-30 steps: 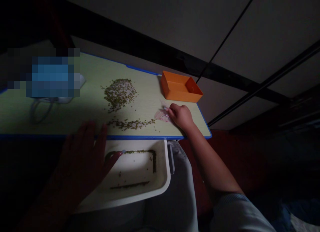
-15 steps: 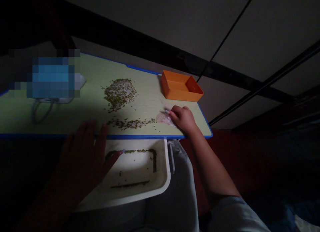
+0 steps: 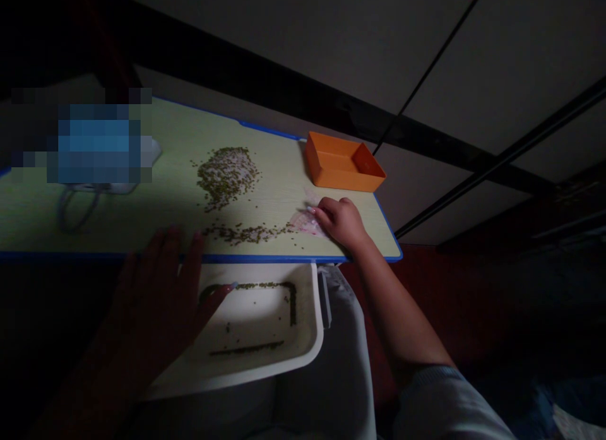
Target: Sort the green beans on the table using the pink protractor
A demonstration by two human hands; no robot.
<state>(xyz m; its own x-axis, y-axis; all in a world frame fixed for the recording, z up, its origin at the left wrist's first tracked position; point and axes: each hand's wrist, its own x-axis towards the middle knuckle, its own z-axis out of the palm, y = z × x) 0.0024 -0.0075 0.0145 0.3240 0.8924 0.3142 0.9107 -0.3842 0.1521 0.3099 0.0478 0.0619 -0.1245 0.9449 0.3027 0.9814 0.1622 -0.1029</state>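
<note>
Pink sheet (image 3: 303, 223), pinched by the right hand (image 3: 343, 223), is adjoining seeds (image 3: 250, 234) near the desk's (image 3: 284, 175) front edge; left hand (image 3: 163, 295), spread wide, is overlapping it.

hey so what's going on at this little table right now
Someone's right hand holds a thin, see-through, pink-marked piece at the right end of a thin band of grains. The left hand is spread at the table's near edge, its thumb over a white tub with grains in it. A bigger grain pile lies farther back, left of an orange box.
</note>
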